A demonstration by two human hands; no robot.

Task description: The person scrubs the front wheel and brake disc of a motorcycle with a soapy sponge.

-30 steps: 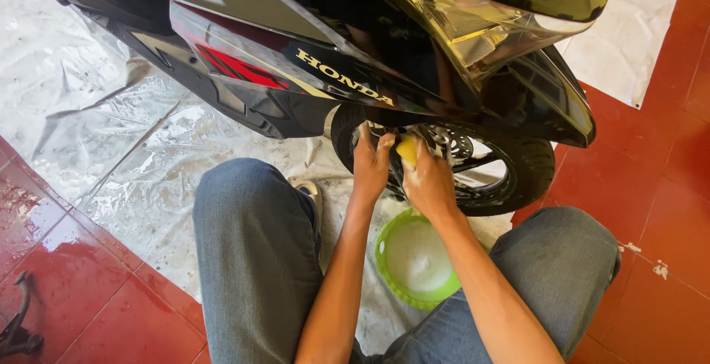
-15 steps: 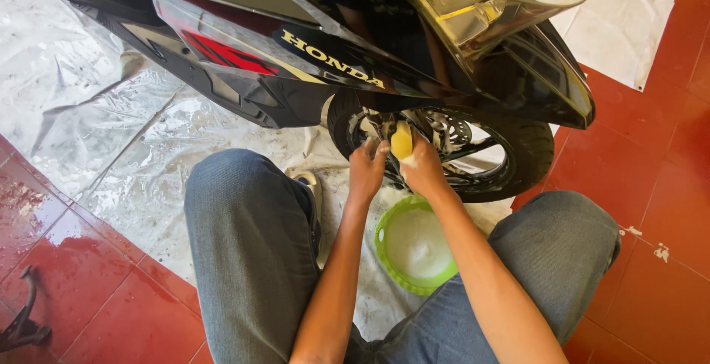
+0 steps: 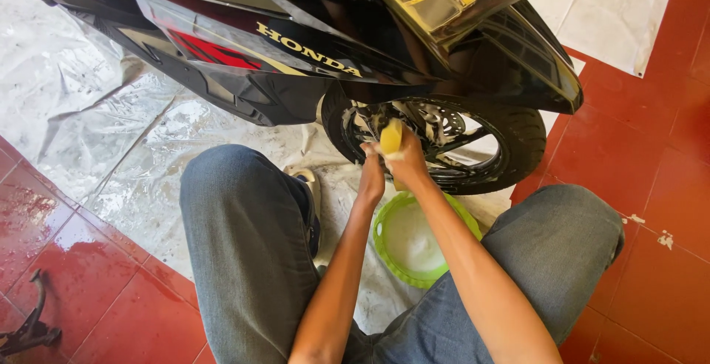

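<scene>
Against the frame half a second back, the glossy black scooter [image 3: 310, 31] sits a little further left and lower in view, and both hands have risen slightly against the black front wheel [image 3: 473, 138]; the yellow foamy sponge [image 3: 390, 137] now stands higher over the spokes. The wheel's soapy spokes and brake disc show behind the hands.

The person crouches with both knees in blue jeans [image 3: 251, 238] spread wide, forearms reaching forward between them. The right hand [image 3: 409, 163] is closed around the sponge, pressing it upright against the wheel's hub side. The left hand [image 3: 371, 174] lies just beside it, fingers curled at the wheel's rim; whether it grips anything I cannot tell.

Below the wrists, a round lime-green plastic basin [image 3: 384, 249] holds white suds, standing on a crumpled clear plastic sheet [image 3: 96, 112] spread under the scooter. Wet red floor tiles [image 3: 89, 297] surround the sheet on both sides.
</scene>
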